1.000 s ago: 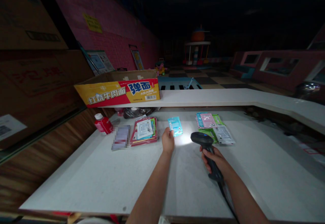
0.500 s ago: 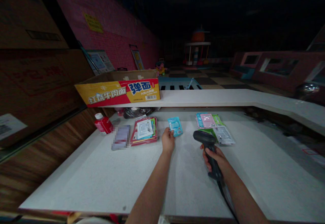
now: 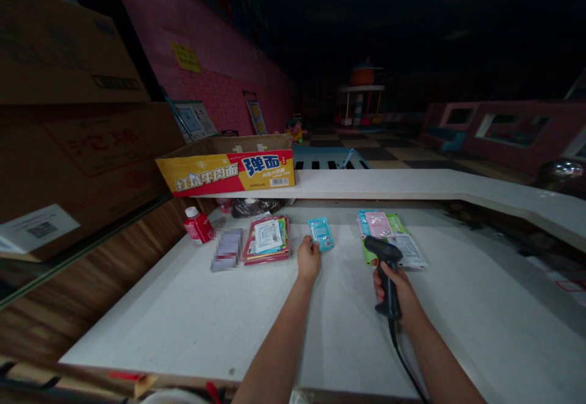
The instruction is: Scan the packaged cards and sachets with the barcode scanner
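Observation:
My left hand (image 3: 310,260) pinches the lower left corner of a small blue packet (image 3: 321,234) near the middle of the white table (image 3: 220,324). Wrapped in my right hand (image 3: 397,288) is a dark barcode scanner (image 3: 388,273), its head up and pointing left, its cable running down to the front edge. Behind the scanner lie several packets, among them a pink packet (image 3: 379,224) and a silver packet (image 3: 409,251); the scanner hides part of a green one. Left of my left hand sits a stack of packets topped by a white packet (image 3: 268,235).
A red bottle with a white cap (image 3: 198,227) stands at the table's left, beside a blurred-out stack (image 3: 227,249). On the raised white shelf (image 3: 389,183) at the back rests a yellow and red carton (image 3: 233,169). Large brown boxes (image 3: 86,166) are piled at the left.
The scanner in my right hand has swung slightly right relative to the packets behind it. My left hand keeps hold of the blue packet. The whole view has shifted a little.

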The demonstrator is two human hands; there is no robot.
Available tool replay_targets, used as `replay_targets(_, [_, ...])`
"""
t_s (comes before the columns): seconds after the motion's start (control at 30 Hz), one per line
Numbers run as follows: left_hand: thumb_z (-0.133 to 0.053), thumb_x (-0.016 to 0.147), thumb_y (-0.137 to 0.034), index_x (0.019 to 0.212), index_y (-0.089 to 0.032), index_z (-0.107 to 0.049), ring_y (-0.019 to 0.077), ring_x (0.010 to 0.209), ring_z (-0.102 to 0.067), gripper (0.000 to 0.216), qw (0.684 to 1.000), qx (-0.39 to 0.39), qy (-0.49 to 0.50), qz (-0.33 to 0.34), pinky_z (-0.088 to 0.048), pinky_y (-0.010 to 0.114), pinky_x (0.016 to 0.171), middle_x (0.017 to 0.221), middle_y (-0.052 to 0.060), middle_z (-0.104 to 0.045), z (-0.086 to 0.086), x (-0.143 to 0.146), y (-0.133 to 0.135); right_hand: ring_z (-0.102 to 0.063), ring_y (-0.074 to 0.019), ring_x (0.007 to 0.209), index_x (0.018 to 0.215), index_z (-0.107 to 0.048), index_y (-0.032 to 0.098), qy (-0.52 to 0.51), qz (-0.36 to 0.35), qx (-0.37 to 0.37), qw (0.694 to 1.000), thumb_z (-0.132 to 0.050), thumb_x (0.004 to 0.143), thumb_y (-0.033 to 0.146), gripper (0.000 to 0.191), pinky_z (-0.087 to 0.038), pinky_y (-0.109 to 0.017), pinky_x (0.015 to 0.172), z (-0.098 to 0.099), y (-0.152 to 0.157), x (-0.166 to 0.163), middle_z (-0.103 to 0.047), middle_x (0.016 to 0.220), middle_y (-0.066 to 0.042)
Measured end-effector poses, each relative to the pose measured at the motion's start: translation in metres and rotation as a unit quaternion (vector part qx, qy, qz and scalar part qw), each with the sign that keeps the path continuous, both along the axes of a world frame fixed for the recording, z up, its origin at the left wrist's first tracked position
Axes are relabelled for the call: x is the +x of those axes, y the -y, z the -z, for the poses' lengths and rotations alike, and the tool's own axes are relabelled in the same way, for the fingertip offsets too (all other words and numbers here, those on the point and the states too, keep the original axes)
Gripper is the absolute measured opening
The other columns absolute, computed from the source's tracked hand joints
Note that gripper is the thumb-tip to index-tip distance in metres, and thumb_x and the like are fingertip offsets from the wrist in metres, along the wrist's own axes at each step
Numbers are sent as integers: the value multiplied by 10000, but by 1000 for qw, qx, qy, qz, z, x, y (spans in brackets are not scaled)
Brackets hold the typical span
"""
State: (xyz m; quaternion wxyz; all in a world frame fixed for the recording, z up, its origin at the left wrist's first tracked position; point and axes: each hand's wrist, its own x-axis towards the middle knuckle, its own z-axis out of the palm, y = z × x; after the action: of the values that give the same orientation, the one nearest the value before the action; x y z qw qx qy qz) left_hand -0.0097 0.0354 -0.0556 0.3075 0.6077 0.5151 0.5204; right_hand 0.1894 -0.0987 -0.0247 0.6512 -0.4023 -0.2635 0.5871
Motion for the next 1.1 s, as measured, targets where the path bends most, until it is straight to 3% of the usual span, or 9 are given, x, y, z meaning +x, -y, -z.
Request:
replay_targets(0.27, [-554, 796, -302, 762, -199, -535, 146, 602, -551, 110, 999, 8, 10, -31, -429, 243, 592, 628, -21, -557, -17, -10, 15, -467, -79, 334, 899, -635, 178, 20, 5, 2, 1000, -827, 641, 534, 479, -374, -180, 297, 8, -6, -3, -560, 521, 62])
replay_targets(0.53, [-493, 824, -275, 795, -204, -563, 170, 645, -585, 103, 984, 55, -40, -162, -435, 257, 618, 672, 1, -603, -59, -86, 29, -490, -89, 352, 920, -631, 190, 19, -26, -9, 999, -815, 676, 512, 444, -400, -195, 312, 15, -7, 3, -572, 535, 60])
replay_targets(0.7, [-469, 876, -276, 915, -193, -622, 219, 766, -634, 178, 942, -20, -177, -285, -424, 284, 652, 823, 67, -678, -78, -120, 35, -476, -81, 338, 911, -635, 192, 18, -7, -11, 1000, -824, 659, 511, 448, -371, -179, 299, 13, -5, 1, -557, 520, 65])
replay_targets(0.83, [-495, 888, -312, 1006, -163, -619, 268, 846, -642, 227, 903, -48, -257, -342, -448, 338, 720, 882, 105, -683, -79, -123, 36, -487, -85, 353, 905, -640, 185, 23, -21, -10, 999, -825, 659, 511, 448, -388, -186, 312, 13, -5, 2, -566, 527, 58])
replay_targets(1.0, [-483, 897, -282, 1097, -122, -613, 294, 1005, -583, 287, 875, 25, -319, -363, -427, 425, 908, 1021, 144, -641, -69, -119, 39, -484, -90, 351, 908, -636, 179, 21, -25, -13, 999, -831, 652, 508, 460, -384, -191, 307, 12, -5, 3, -567, 526, 57])
replay_targets(1.1, [-489, 914, -328, 1165, -172, -621, 312, 1074, -542, 323, 868, 78, -354, -340, -414, 477, 940, 1149, 157, -597, -63, -117, 45, -487, -92, 356, 917, -638, 179, 21, -19, -14, 999, -823, 673, 488, 435, -388, -192, 310, 10, -4, 2, -573, 533, 54])
